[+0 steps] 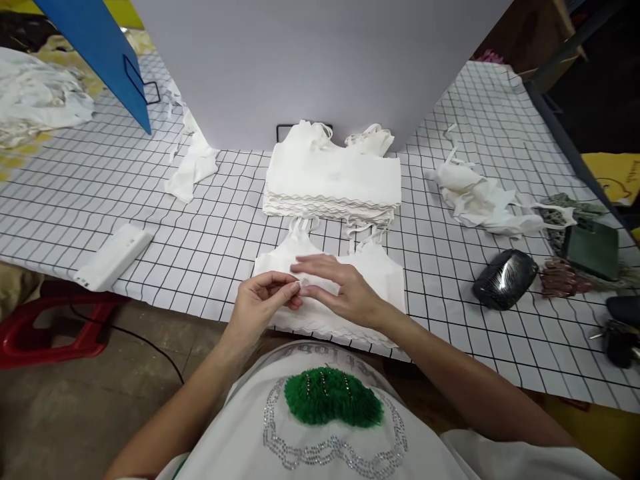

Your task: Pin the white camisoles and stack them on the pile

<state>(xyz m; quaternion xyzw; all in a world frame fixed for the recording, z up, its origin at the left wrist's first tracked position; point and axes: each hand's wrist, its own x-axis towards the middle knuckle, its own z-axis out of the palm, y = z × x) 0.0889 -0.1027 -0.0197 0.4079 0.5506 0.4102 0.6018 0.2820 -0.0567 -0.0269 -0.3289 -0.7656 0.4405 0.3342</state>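
Note:
My left hand point(265, 297) is closed in a pinch, thumb against curled fingers. Whatever lies between its fingertips is too small to make out. Close beside it, my right hand point(345, 283) has its fingers stretched out and apart from the thumb, whose tip is at the left fingertips. Both hands are over a white strappy top point(383, 273) that lies flat at the table's front edge, its thin straps pointing away from me. Just beyond is a neat stack of similar white tops point(335, 170) with wavy hems. The hands cover part of the near top.
A large pale panel point(320, 67) stands behind the stack on the checked tablecloth point(225, 227). Loose white garments point(480, 197) and a shiny black case point(505, 279) lie right. Left are a white scrap point(193, 167), a white oblong device point(115, 257) and a red stool point(55, 327).

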